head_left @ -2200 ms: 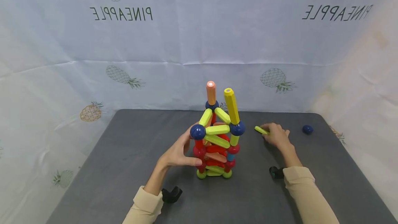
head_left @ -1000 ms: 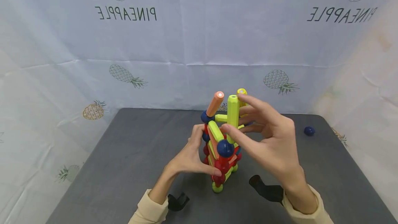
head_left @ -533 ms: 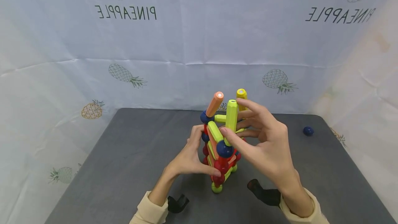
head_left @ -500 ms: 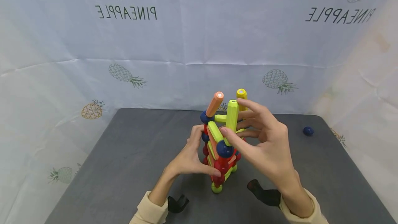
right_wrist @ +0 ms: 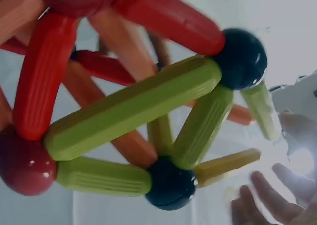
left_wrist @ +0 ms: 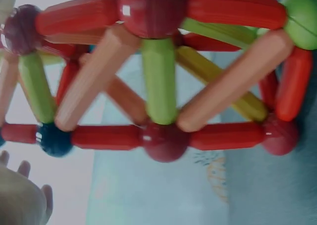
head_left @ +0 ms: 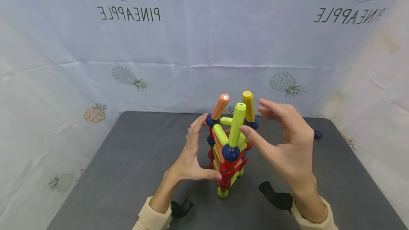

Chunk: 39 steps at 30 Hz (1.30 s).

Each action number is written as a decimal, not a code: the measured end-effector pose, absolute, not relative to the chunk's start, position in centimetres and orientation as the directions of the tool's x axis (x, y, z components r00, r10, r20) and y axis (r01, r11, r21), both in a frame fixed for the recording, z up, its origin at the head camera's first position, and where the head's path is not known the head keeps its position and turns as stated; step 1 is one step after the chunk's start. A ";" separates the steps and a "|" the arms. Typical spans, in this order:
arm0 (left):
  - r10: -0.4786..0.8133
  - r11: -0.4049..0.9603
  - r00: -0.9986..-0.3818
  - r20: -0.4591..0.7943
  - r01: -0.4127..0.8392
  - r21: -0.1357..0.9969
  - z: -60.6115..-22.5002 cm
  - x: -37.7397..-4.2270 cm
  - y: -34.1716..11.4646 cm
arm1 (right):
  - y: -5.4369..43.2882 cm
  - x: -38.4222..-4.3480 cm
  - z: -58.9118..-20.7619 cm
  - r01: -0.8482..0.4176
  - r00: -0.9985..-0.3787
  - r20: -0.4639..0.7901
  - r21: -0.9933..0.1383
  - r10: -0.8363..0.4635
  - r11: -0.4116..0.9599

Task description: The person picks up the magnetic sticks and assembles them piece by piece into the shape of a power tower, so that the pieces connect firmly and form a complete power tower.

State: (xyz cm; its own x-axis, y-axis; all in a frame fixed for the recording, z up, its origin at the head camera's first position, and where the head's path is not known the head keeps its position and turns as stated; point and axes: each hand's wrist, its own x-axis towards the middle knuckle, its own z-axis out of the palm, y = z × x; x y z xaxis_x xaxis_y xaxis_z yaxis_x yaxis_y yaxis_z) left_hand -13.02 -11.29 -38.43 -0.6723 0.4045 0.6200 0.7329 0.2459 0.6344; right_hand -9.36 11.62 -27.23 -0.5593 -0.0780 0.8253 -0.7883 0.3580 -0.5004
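Note:
A tall tower of magnetic rods and balls [head_left: 227,168] stands on the table. Its top carries an orange rod [head_left: 220,106], a yellow rod [head_left: 249,106] and a lime-green rod [head_left: 237,125], which leans slightly on the front blue ball [head_left: 230,153]. My left hand [head_left: 188,162] lies loosely around the tower's left side, the thumb close to a lower red ball; in the left wrist view its fingers [left_wrist: 25,169] are apart from the rods. My right hand [head_left: 292,148] is spread beside the top, thumb tip close to the lime-green rod, fingers away from the yellow one.
A loose blue ball [head_left: 317,135] sits on the grey table [head_left: 143,144] at the right, partly behind the right hand. Black wrist cameras [head_left: 182,208] jut from both sleeves. A white pineapple-print cloth [head_left: 204,42] hangs behind the table.
My right hand brought the lime-green rod from the table onto the front blue ball, then let it go and drew right. The tower was turned; my left fingers have since loosened from it.

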 end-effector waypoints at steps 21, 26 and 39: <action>0.412 0.318 -0.585 0.699 0.811 0.491 -36.6 -12.9 -11.0 | 11.2 -10.2 -28.4 -0.759 -0.583 0.802 -0.481 -0.130 0.439; 0.407 0.281 -0.589 0.698 0.808 0.518 -37.1 -13.0 -11.3 | 13.4 -11.3 -28.2 -0.779 -0.551 0.834 -0.497 -0.038 0.383; 0.454 0.265 -0.723 0.521 0.667 0.696 -38.4 -12.6 -10.8 | 35.1 -23.3 -42.7 -0.069 -0.945 0.316 -0.446 0.084 0.892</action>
